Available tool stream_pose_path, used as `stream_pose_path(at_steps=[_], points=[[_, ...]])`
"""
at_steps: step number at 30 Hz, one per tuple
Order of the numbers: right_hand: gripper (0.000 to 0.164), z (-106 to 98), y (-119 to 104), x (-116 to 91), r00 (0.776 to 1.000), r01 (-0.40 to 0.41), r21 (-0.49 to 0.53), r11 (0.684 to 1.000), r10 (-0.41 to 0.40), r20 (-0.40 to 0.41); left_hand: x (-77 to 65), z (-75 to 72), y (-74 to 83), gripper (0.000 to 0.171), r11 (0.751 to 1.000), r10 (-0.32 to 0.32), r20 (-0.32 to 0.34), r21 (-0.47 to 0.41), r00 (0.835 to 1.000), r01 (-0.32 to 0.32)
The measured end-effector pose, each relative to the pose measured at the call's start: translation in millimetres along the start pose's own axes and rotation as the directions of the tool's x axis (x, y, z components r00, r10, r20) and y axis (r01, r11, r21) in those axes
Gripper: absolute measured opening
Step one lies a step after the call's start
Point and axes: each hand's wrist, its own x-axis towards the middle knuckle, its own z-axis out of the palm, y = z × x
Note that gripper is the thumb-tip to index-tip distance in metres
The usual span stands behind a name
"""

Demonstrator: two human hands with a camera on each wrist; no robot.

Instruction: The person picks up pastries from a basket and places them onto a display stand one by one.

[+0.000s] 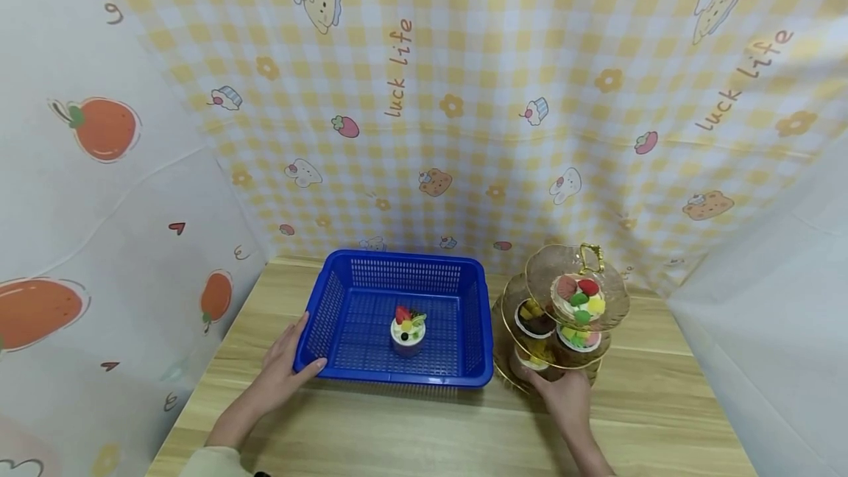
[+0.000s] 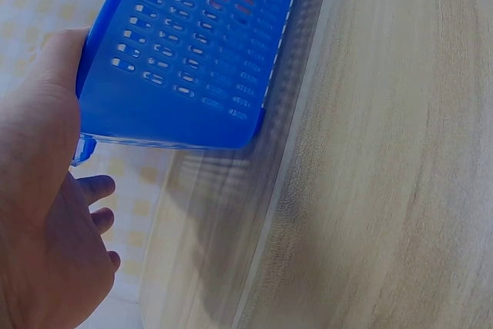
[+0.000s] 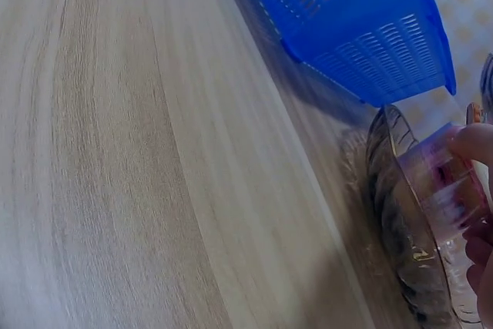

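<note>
My left hand holds the front left corner of a blue plastic basket, thumb at the front rim and fingers along the left side. Inside the basket stands a small dessert cup topped with fruit. My right hand reaches under the middle tier of a tiered dessert stand. On the bottom tier it grips a clear pinkish dessert cup, thumb on one side and curled fingers on the other. The cup's yellow topping partly shows in the head view.
A fruit-topped tart sits on the stand's top tier. The middle tier bears a dark dessert and a colourful one. A gold handle rises from the top. Behind the wooden table hangs a checked cloth.
</note>
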Motion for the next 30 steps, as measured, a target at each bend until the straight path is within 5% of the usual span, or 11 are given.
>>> stream_pose_path(at_steps=[11, 30], points=[[0.070, 12.4, 5.5, -0.2, 0.995, 0.011, 0.001, 1.000, -0.011, -0.099, -0.2, -0.4, 0.1, 0.093, 1.000, 0.002, -0.003, -0.004, 1.000, -0.003], [0.062, 14.1, 13.6, -1.0, 0.994, 0.035, -0.036, 0.999, -0.039, -0.106, -0.8, 0.8, 0.0, 0.092, 1.000, 0.024, -0.013, -0.020, 1.000, -0.024]])
